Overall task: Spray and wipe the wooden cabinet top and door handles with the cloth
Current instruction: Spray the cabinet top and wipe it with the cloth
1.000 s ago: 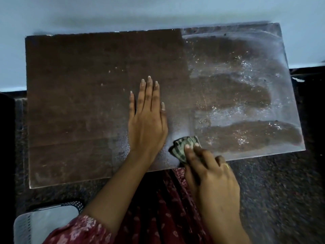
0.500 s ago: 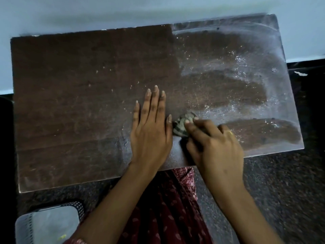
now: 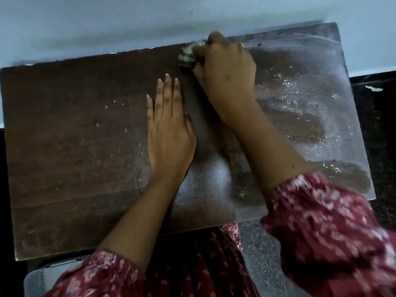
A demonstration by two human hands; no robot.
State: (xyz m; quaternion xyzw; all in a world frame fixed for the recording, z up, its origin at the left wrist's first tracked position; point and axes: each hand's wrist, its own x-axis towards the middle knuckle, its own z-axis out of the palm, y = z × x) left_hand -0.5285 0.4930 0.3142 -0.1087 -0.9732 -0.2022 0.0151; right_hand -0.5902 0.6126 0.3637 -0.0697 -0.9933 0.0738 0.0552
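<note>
The dark wooden cabinet top (image 3: 70, 146) fills the view, seen from above. Its right part is wet and shiny with spray and wipe streaks; its left part is dull, with pale specks. My right hand (image 3: 225, 69) presses a bunched green-and-white checked cloth (image 3: 187, 56) onto the top at its far edge, near the middle. My left hand (image 3: 169, 129) lies flat on the wood, fingers together, just left of my right forearm. No spray bottle and no door handles are in view.
A pale blue wall (image 3: 128, 22) runs directly behind the cabinet's far edge. Dark speckled floor (image 3: 257, 249) shows below the near edge and at the right. A white perforated plastic thing (image 3: 34, 281) sits at the bottom left.
My right hand has slid the cloth from the near edge across the top to the far edge. My left hand has stayed flat in about the same spot.
</note>
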